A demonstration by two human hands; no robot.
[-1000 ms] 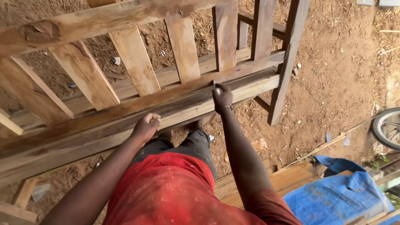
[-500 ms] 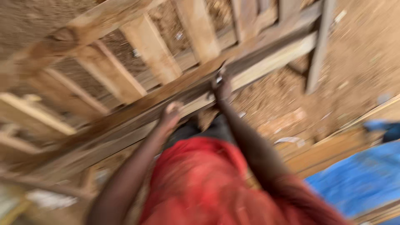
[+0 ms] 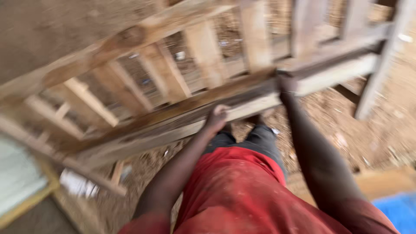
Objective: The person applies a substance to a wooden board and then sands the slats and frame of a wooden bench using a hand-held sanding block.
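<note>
Gripping the long lower rail [image 3: 182, 117] of a slatted wooden frame [image 3: 208, 65], both hands press against its near edge. The left hand [image 3: 216, 119] sits about midway along the rail, fingers curled over the top of the wood and closed on it. The right hand [image 3: 287, 83] is farther along toward the frame's right end, also clasped on the rail — though motion blur hides the exact set of its fingers. The frame lies tilted across the view, its rail running from lower left up to upper right, with flat upright slats rising from it to a thicker top beam [image 3: 121, 47]. Below it is bare reddish dirt ground [image 3: 346, 125] strewn with chips. The person wears a red shirt [image 3: 234, 195] and dark trousers [image 3: 255, 138] — both just under the rail. A blue sheet [image 3: 401, 212] shows at the lower right corner, beside a pale plank [image 3: 381, 182].
</note>
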